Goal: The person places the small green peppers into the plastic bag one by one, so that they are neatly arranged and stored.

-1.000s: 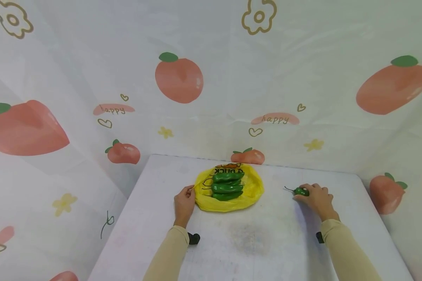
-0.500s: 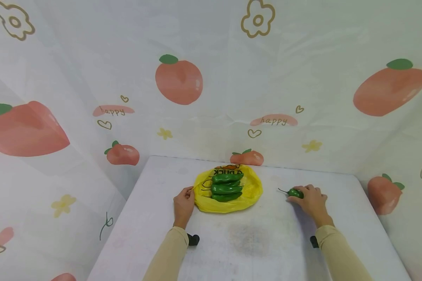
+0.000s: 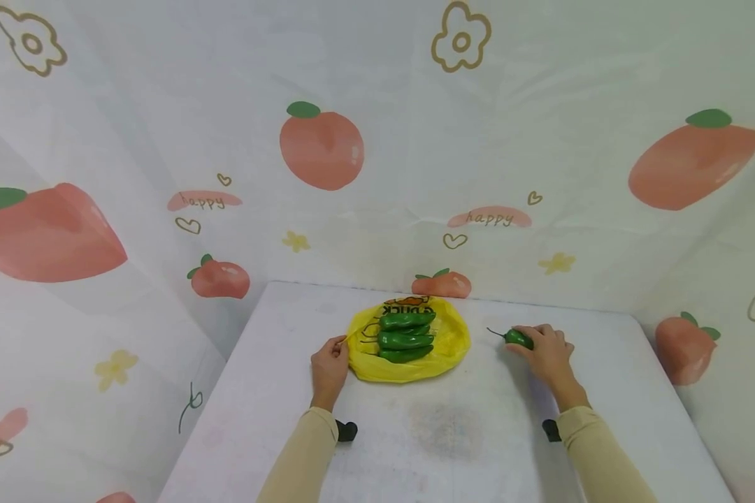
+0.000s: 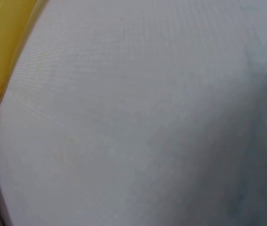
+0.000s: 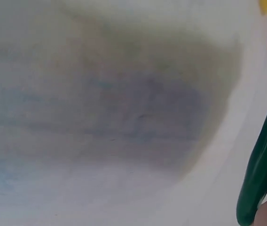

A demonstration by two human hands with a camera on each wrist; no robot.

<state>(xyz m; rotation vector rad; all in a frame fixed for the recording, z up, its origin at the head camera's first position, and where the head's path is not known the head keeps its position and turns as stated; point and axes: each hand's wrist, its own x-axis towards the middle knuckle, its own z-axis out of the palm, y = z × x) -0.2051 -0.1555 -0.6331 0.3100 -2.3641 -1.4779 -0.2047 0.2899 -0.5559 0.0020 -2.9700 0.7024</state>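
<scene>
A yellow plastic bag (image 3: pixel 456 342) lies spread on the table, with several green peppers (image 3: pixel 405 341) side by side on it, stems pointing left. At the bag's left edge my left hand (image 3: pixel 330 367) pinches the plastic between thumb and fingers. Off to the right, my right hand (image 3: pixel 549 355) grips one more green pepper (image 3: pixel 517 339), its thin stem pointing left toward the bag. The right wrist view shows that pepper (image 5: pixel 263 165) close up at the right edge. Only a corner of the bag (image 4: pixel 4 52) appears in the left wrist view.
The white table (image 3: pixel 409 447) has a grey smudge in front of the bag. Behind it hangs a pale backdrop (image 3: pixel 384 230) printed with fruit and flowers, meeting the table's back edge. More backdrop stands along the left and right sides.
My right hand has moved left with the pepper, closer to the bag. The left hand has stayed at the bag's edge, and the peppers on the bag have not moved.
</scene>
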